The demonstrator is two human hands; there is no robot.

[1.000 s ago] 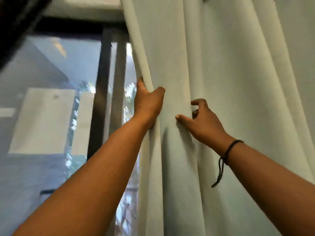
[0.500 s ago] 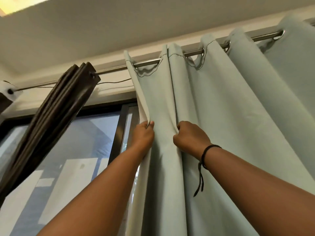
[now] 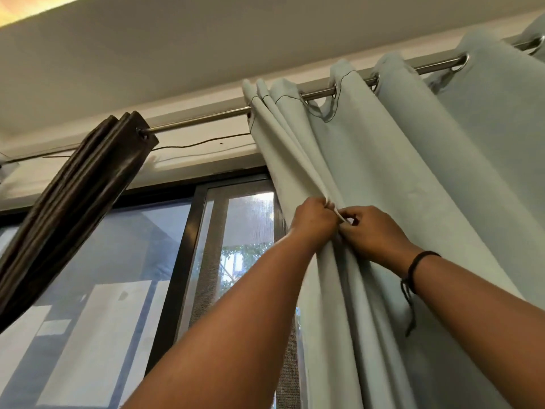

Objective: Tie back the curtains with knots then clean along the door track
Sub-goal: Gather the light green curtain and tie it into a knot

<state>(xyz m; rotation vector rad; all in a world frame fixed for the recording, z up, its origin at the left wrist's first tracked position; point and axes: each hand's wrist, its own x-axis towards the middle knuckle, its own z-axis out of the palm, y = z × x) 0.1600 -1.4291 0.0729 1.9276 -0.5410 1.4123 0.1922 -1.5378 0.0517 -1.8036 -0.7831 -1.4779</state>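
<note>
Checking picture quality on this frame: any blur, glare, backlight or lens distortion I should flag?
Head view: the straight steel curtain rod appears bowed, wide-angle distortion; bright daylight through the glass door backlights the scene; a warm glow sits in the top left corner; the left hand and right hand gripping the pale green curtain are slightly motion-blurred.

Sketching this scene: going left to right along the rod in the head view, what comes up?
Bunched dark brown curtain → bare metal rod → pale green eyelet curtain, gathered by left hand, then right hand.
</note>
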